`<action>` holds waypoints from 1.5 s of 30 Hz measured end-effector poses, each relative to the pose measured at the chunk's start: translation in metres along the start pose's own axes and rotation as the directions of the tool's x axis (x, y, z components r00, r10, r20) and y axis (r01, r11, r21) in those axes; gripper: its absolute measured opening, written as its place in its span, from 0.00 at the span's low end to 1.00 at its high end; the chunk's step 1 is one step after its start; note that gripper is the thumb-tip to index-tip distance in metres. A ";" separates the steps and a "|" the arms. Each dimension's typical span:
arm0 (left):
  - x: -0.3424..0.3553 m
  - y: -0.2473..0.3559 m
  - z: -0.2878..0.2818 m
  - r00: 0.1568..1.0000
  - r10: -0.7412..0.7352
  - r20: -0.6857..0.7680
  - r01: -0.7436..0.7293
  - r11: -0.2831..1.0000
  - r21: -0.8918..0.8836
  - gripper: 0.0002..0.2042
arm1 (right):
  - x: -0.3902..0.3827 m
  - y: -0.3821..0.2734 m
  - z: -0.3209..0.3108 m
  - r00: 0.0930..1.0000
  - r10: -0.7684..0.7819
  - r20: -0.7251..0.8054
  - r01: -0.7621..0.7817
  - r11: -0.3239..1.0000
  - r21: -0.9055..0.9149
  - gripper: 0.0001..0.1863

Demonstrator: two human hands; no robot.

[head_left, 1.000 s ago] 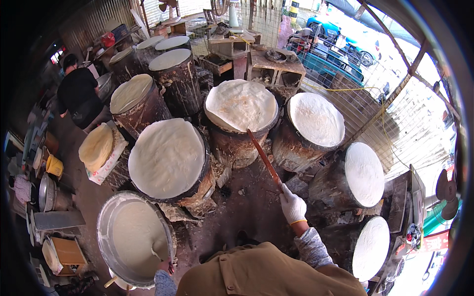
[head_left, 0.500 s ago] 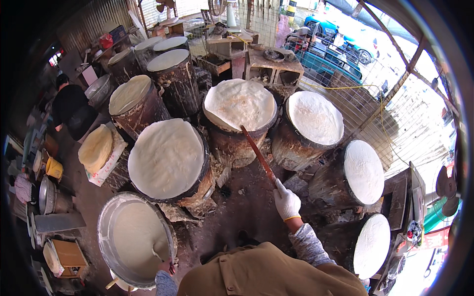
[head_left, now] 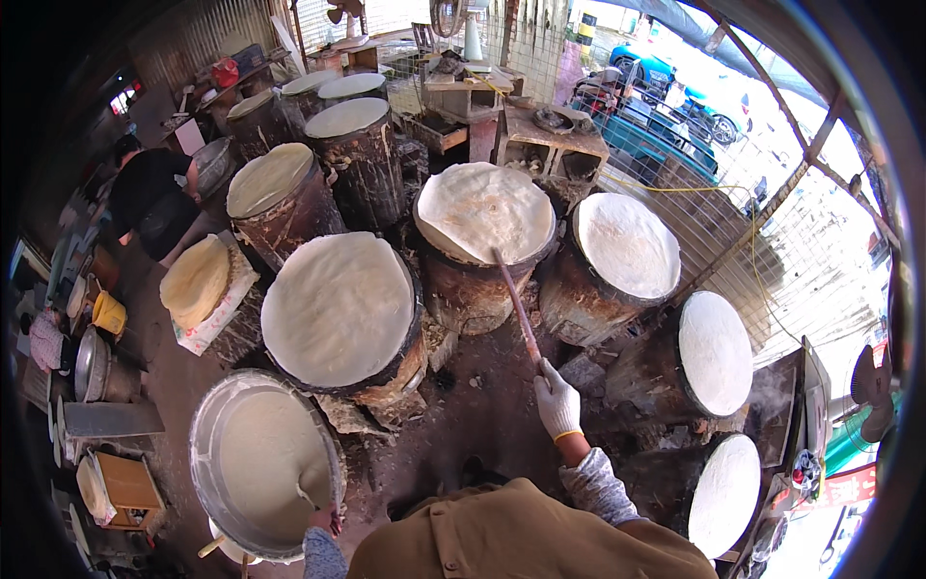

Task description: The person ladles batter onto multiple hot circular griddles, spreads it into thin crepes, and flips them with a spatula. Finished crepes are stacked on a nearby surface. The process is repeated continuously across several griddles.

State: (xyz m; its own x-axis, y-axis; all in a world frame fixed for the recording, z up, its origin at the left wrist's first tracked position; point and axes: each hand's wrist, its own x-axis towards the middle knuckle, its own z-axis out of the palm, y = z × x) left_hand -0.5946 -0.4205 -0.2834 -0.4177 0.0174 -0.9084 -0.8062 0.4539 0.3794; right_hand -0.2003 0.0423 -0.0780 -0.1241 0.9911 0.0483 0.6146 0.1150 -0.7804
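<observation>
Head view, seen from where I stand.

Item: right hand [head_left: 558, 400], in a white knitted glove with a yellow cuff edge, fingers wrapped around the lower end of a stick.

Item: reddish stick [head_left: 521, 314], long and slim, slanting away to the upper left. Its far tip is at the near edge of a pale round sheet [head_left: 492, 207]; whether it touches or sits just over, I cannot tell.

Item: middle drum [head_left: 473, 294], rusty and streaked, with that sheet on top, wavy, browned near its centre.

Item: left hand [head_left: 325, 519], at the near right rim of a big metal basin [head_left: 198, 454]. It is beside the end of a ladle [head_left: 307, 490]; whether the fingers close on it, I cannot tell.

Item: pale batter [head_left: 265, 458], thick, filling much of the basin, the ladle dipping into it.

Item: left front drum [head_left: 391, 372], a broad pale sheet [head_left: 338, 309] covering its top.

Item: right drum [head_left: 579, 299], topped by a white, powdery-looking round [head_left: 627, 243].

Item: stack of yellowish sheets [head_left: 195, 280], on a patterned cloth left of the drums.

Item: co-worker in black [head_left: 149, 203], bent over, far left.

Item: yellow bucket [head_left: 109, 314], nearer, by the left side.
</observation>
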 end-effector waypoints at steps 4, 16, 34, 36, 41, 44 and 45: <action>-0.006 -0.003 0.001 0.996 0.077 -0.039 -0.074 0.995 0.070 0.11 | -0.003 -0.070 0.009 0.927 -0.097 0.361 -0.026 0.946 0.322 0.29; -0.046 0.002 0.026 0.961 0.195 -0.197 -0.173 0.977 0.126 0.15 | -0.126 -0.177 0.228 -0.325 -0.064 0.943 -0.726 0.656 -0.206 0.08; -0.088 0.013 0.040 0.917 0.212 -0.339 -0.180 0.976 0.123 0.14 | -0.096 -0.170 0.224 -0.135 -0.301 0.944 -0.483 0.852 0.202 0.26; -0.087 0.017 0.040 0.936 0.183 -0.302 -0.143 0.978 0.151 0.16 | -0.076 -0.180 0.184 -0.075 -0.351 0.933 -0.520 0.812 0.264 0.27; -0.056 0.007 0.031 0.965 0.125 -0.230 -0.105 0.990 0.094 0.16 | -0.014 -0.152 0.089 0.214 -0.374 0.903 -0.564 0.707 0.426 0.30; -0.007 -0.015 0.010 0.981 0.114 -0.157 -0.106 0.993 0.054 0.12 | 0.022 -0.106 0.043 0.495 -0.302 0.815 -0.552 0.615 0.563 0.32; -0.008 -0.014 0.010 0.986 0.098 -0.134 -0.096 0.995 0.018 0.11 | 0.033 -0.091 0.026 0.578 -0.235 0.781 -0.542 0.605 0.583 0.32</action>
State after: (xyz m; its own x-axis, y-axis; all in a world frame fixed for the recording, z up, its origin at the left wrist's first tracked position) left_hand -0.5754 -0.4178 -0.2834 -0.5469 -0.0574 -0.8353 -0.7544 0.4664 0.4619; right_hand -0.2806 0.0626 -0.0221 -0.8249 0.4935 -0.2757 -0.0149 -0.5064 -0.8622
